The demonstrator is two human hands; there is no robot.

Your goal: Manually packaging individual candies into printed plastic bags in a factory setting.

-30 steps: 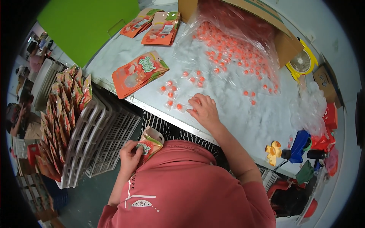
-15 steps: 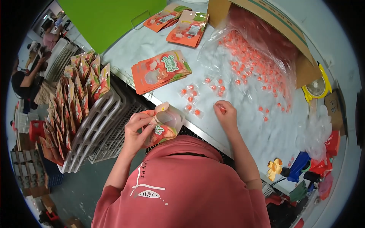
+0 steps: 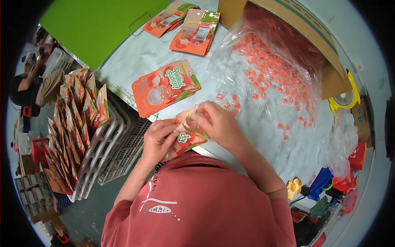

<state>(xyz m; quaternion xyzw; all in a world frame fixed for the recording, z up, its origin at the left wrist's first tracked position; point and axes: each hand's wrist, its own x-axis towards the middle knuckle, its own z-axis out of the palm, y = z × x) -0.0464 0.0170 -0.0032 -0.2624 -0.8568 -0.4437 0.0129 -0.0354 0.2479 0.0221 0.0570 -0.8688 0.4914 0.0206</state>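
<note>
My left hand (image 3: 158,139) is closed on the edge of a red and peach-coloured pouch (image 3: 190,140), which it holds tilted at the table's near edge. At the pouch's upper end my right hand (image 3: 219,124) is closed, its fingertips pressed together by the mouth. Whatever those fingers pinch is hidden. Just beyond the right hand lie small clear sachets (image 3: 235,105) with round red pieces inside. A stack of flat red pouches (image 3: 166,87) rests on the table ahead of my left hand.
A clear bag (image 3: 263,61) spills many red-centred sachets out of a cardboard box (image 3: 339,78). More pouch stacks (image 3: 195,33) lie at the back. On the left, filled pouches (image 3: 78,119) stand in a white plastic crate (image 3: 96,152). A yellow fan (image 3: 345,99) stands right.
My right hand has moved left from the table to the pouch's mouth, covering some sachets. The left hand still holds the pouch. The whole view has shifted slightly.
</note>
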